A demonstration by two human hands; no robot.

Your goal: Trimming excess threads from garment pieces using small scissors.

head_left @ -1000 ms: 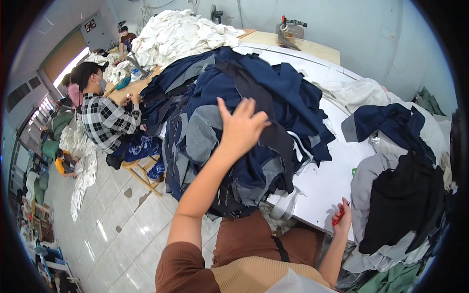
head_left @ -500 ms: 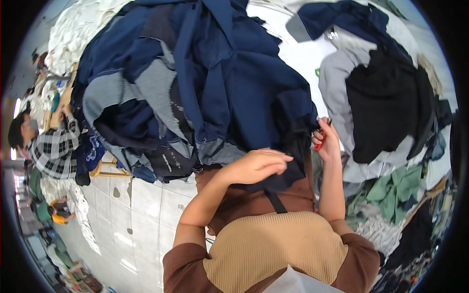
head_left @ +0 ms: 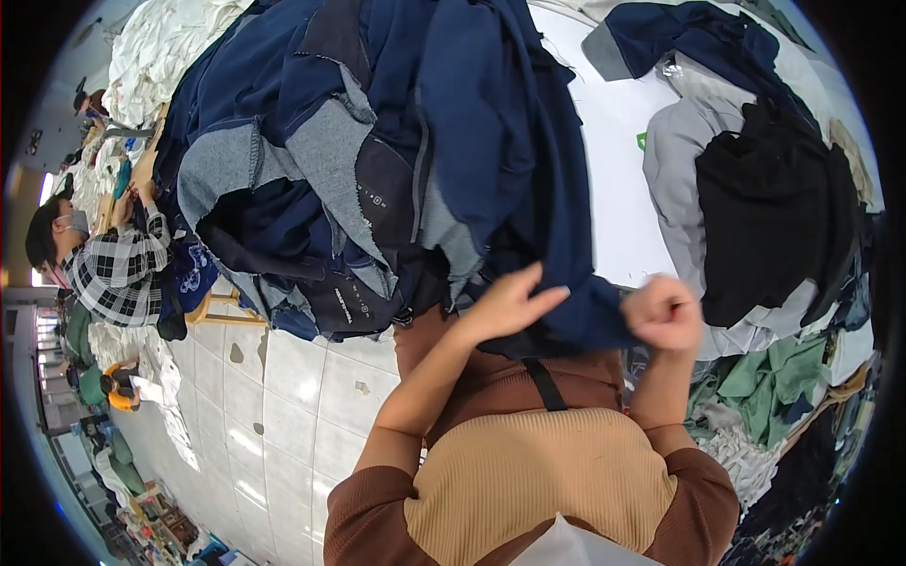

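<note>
A navy blue garment piece (head_left: 528, 189) hangs off the front of a big heap of navy and grey cut fabric (head_left: 359, 160) on a white table (head_left: 618, 179). My left hand (head_left: 510, 304) grips the lower edge of that navy piece close to my waist. My right hand (head_left: 663, 313) is closed in a fist at the same piece's right corner, fingers curled round the cloth edge. Both forearms come up from the bottom of the view.
A black garment (head_left: 769, 212) lies on grey pieces (head_left: 675, 151) at the right, with green and white cloth (head_left: 755, 396) below. A person in a checked shirt (head_left: 118, 269) works at the left by a wooden stool (head_left: 222, 307). White fabric (head_left: 175, 42) is piled far left. The floor is tiled.
My left hand came down from the top of the heap to the navy piece's lower edge. My right hand rose to the same piece. The view tilted down toward my waist.
</note>
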